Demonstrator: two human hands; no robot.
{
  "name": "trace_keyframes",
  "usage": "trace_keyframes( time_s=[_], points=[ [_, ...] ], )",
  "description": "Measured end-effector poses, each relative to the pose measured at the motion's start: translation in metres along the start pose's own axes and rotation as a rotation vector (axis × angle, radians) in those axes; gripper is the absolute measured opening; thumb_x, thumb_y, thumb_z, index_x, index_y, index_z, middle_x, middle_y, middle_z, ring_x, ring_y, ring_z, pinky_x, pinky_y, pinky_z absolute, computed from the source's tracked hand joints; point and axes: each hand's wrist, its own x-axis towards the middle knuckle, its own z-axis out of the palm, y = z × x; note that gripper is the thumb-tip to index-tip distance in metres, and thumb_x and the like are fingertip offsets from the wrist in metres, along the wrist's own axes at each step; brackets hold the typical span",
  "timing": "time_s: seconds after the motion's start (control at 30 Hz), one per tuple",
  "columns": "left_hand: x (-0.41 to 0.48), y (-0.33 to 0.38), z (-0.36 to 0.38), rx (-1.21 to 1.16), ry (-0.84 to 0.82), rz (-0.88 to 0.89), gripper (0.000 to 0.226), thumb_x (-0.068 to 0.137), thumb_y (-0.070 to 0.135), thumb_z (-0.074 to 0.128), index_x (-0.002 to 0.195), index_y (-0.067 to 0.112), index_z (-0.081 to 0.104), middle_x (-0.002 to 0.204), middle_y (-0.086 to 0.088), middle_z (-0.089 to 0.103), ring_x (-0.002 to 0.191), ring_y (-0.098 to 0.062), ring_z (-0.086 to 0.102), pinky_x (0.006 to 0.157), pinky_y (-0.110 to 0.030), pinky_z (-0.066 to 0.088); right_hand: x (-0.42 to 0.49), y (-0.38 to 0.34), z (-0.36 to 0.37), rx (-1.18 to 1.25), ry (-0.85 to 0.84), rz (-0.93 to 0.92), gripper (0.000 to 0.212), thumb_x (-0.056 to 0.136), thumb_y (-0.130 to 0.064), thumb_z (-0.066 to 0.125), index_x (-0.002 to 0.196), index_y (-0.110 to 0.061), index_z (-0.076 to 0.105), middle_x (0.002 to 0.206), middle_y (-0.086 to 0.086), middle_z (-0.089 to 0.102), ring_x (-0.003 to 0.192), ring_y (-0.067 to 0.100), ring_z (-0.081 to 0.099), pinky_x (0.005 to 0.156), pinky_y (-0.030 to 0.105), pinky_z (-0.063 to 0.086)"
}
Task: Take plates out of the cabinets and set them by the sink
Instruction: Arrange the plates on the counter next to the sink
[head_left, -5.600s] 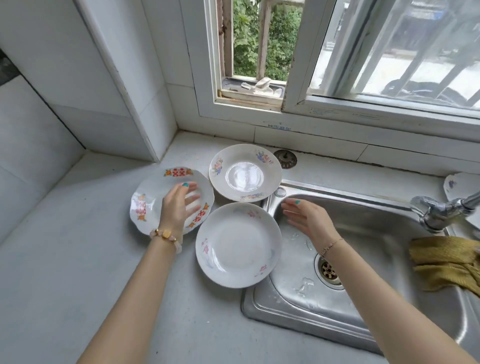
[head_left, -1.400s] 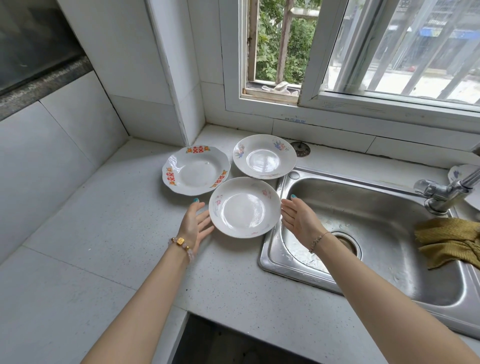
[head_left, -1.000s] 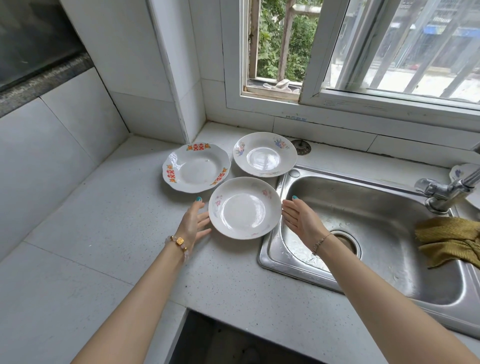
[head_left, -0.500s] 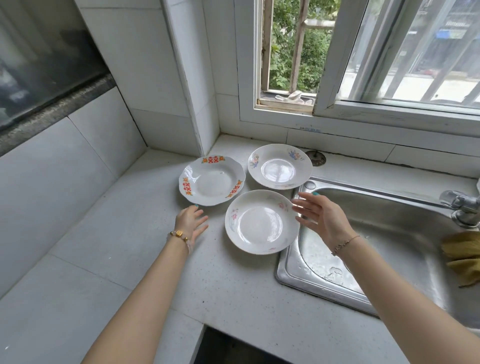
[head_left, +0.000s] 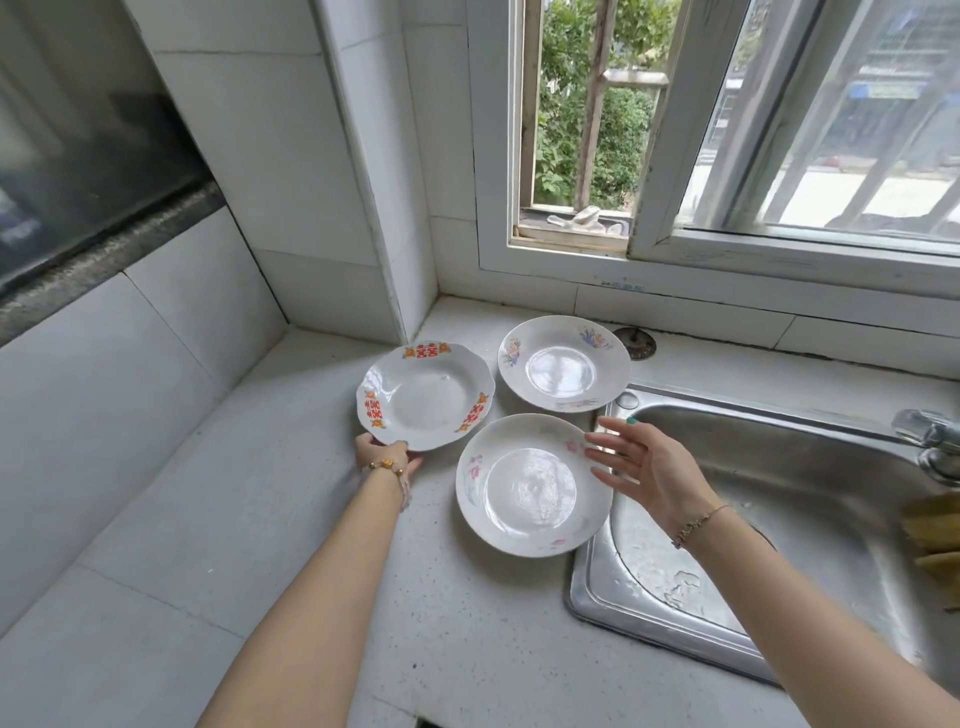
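Three glazed plates lay flat on counter (head_left: 260, 519), just L of sink (head_left: 587, 587): red-marked plate (head_left: 423, 397) at 10 o'clock of the group, floral plate (head_left: 563, 364) at 12, near plate (head_left: 532, 486) at 6. Left hand (head_left: 387, 457) sat at red-marked plate's 6 o'clock rim, fingertips tucked beneath; grip unconfirmed. Right hand (head_left: 644, 467) hung splayed wide over near plate's 3 o'clock rim, holding nothing. Est. handling: rigid, light, slick glaze, chips easily. Take by rim, thumb atop, fingers under.

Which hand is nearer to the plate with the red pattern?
Left. The left hand touches the near rim of the red-patterned plate; the right hand hovers apart, at the right edge of the pink-flowered plate.
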Motion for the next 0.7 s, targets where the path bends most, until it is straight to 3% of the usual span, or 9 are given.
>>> trace_keyframes(
  time_s=[0.13,0.27,0.37,0.5,0.57,0.7],
  points=[
    [0.005,-0.002,0.0,-0.013,0.015,0.002,0.05,0.078,-0.021,0.045,0.123,0.0,0.048,0.123,-0.023,0.057,0.101,-0.038,0.063,0.06,-0.034,0.056,0.001,0.002,-0.001,0.005,0.006,0.007,0.029,0.097,-0.017,0.04,0.115,-0.004,0.058,0.097,0.013,0.068,0.088,0.025,0.065,0.089,0.039,0.049],
    [0.0,-0.007,0.001,-0.042,-0.016,0.0,0.05,0.079,-0.021,0.046,0.127,-0.004,0.044,0.12,-0.027,0.058,0.089,-0.034,0.063,0.07,-0.036,0.052,0.002,0.002,0.0,0.009,0.002,0.011,0.028,0.097,-0.017,0.041,0.114,-0.004,0.059,0.096,0.012,0.069,0.087,0.024,0.066,0.087,0.038,0.05],
    [-0.005,-0.009,0.002,-0.03,0.003,0.004,0.049,0.082,-0.018,0.048,0.128,-0.002,0.042,0.117,-0.026,0.059,0.081,-0.03,0.062,0.069,-0.037,0.053,0.004,0.002,-0.001,0.004,0.003,0.01,0.027,0.096,-0.018,0.042,0.114,-0.005,0.059,0.095,0.012,0.069,0.086,0.023,0.066,0.087,0.039,0.05],
    [-0.011,-0.008,0.001,0.034,0.037,0.025,0.037,0.084,-0.01,0.052,0.112,0.009,0.04,0.108,-0.019,0.062,0.06,-0.017,0.06,0.05,-0.024,0.052,0.004,0.005,-0.003,0.007,0.013,0.015,0.026,0.096,-0.017,0.043,0.111,-0.005,0.06,0.089,0.01,0.072,0.086,0.024,0.067,0.087,0.039,0.051],
    [-0.013,-0.007,0.0,0.054,0.026,0.024,0.037,0.084,-0.008,0.053,0.113,0.009,0.04,0.111,-0.019,0.064,0.06,-0.016,0.062,0.046,-0.02,0.051,0.004,0.008,-0.006,0.003,0.022,0.018,0.026,0.096,-0.017,0.044,0.111,-0.005,0.061,0.092,0.011,0.071,0.087,0.025,0.066,0.087,0.039,0.051],
    [-0.014,0.0,0.0,0.105,-0.026,0.005,0.043,0.086,-0.006,0.055,0.124,0.009,0.042,0.113,-0.015,0.066,0.066,-0.014,0.065,0.053,-0.023,0.052,0.005,0.016,-0.013,-0.048,0.082,0.008,0.027,0.096,-0.017,0.044,0.113,-0.005,0.061,0.097,0.012,0.069,0.09,0.025,0.065,0.087,0.038,0.052]
  ],
)
